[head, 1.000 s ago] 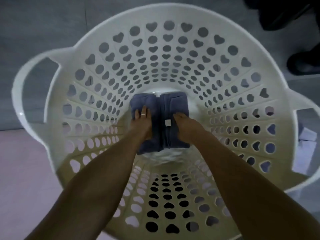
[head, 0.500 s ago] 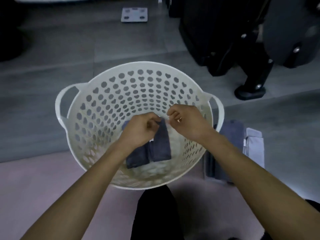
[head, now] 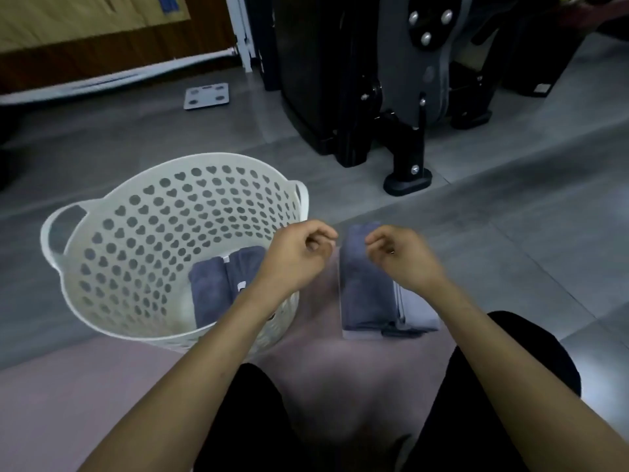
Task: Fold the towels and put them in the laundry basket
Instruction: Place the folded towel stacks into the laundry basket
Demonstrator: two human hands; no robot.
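Person seated on a pale pink floor mat, black shorts at the bottom of view, both bare forearms reaching forward. Left hand hangs over the near right rim of the basket, fingers loosely curled inward, holding nothing. Right hand hangs above the towel pile, fingers also loosely curled, nothing pinched; a small ring glints on one finger. The hands are near each other, not touching.

Under the right hand, a stack of folded grey-blue towels lies on the floor just right of the basket, with a lighter grey folded towel alongside it.

White round plastic laundry basket with heart-shaped holes stands on the grey tiled floor, two loop handles. Inside, on the bottom, two folded dark blue towels lie side by side, white tag showing.

Further back: black machine frame on feet, a grey square bathroom scale, wooden panel along the wall.
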